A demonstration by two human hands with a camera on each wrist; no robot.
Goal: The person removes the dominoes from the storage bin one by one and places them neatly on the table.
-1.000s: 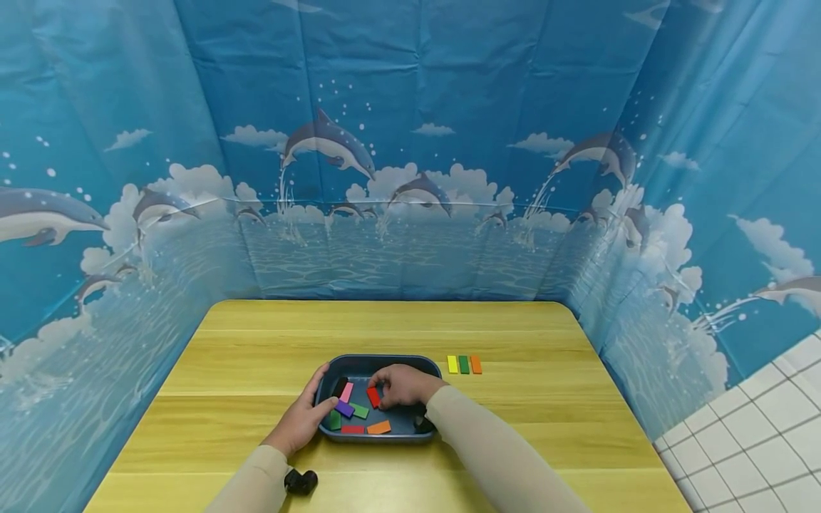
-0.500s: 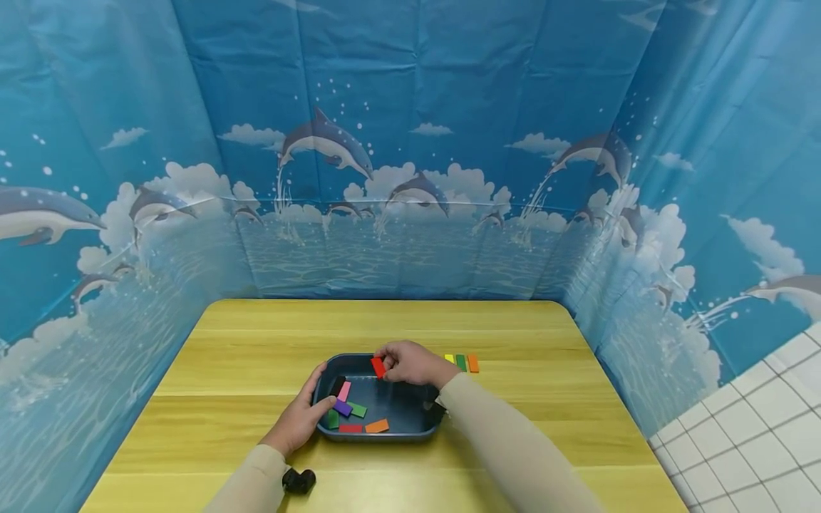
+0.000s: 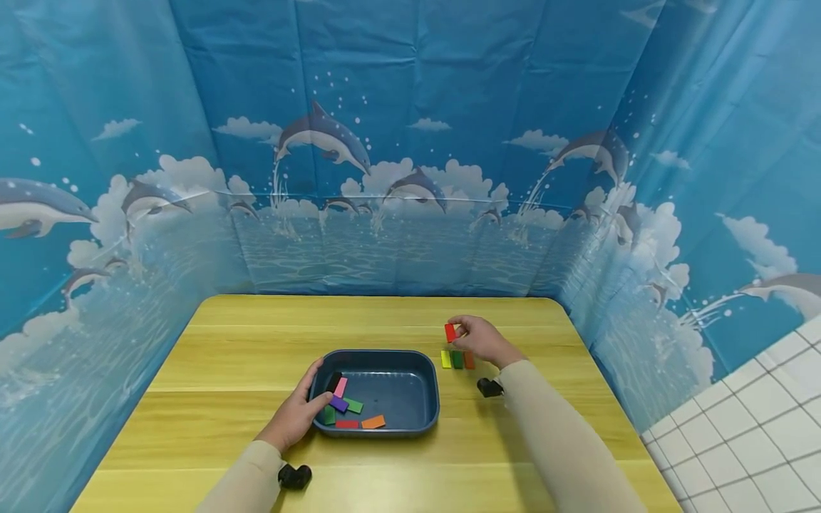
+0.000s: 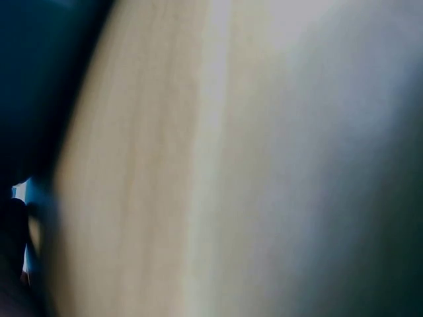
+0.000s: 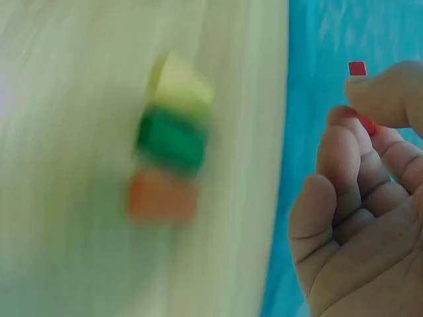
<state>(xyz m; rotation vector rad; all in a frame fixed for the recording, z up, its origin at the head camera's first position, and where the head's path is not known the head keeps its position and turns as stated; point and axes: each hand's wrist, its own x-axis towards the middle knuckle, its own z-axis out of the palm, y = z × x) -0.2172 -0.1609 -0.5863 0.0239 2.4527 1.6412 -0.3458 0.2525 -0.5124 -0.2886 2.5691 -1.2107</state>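
A dark blue plastic bin (image 3: 400,397) stands on the table. My left hand (image 3: 290,419) grips its left wall, thumb over the rim and fingers outside. Above the table to the right, my right hand (image 3: 482,340) pinches a red domino block (image 3: 450,333) between thumb and fingertips. Just nearer to me, yellow (image 3: 445,359), green (image 3: 457,359) and orange (image 3: 470,360) domino blocks lie in a row; the right wrist view shows them blurred. Inside the bin, black (image 3: 334,381), pink (image 3: 341,387), purple (image 3: 339,403) and several other blocks lie mostly toward the left.
The yellow wood-grain table (image 3: 256,335) is enclosed by a blue dolphin-print curtain (image 3: 410,249) at the back and sides. White tiles (image 3: 718,427) show at the right. A black wrist device (image 3: 295,477) sits on the left wrist, and another black device (image 3: 490,387) on the right.
My right hand has lifted the red domino block out of the bin and carried it right, to just beyond the row of blocks. The left hand has kept hold of the bin.
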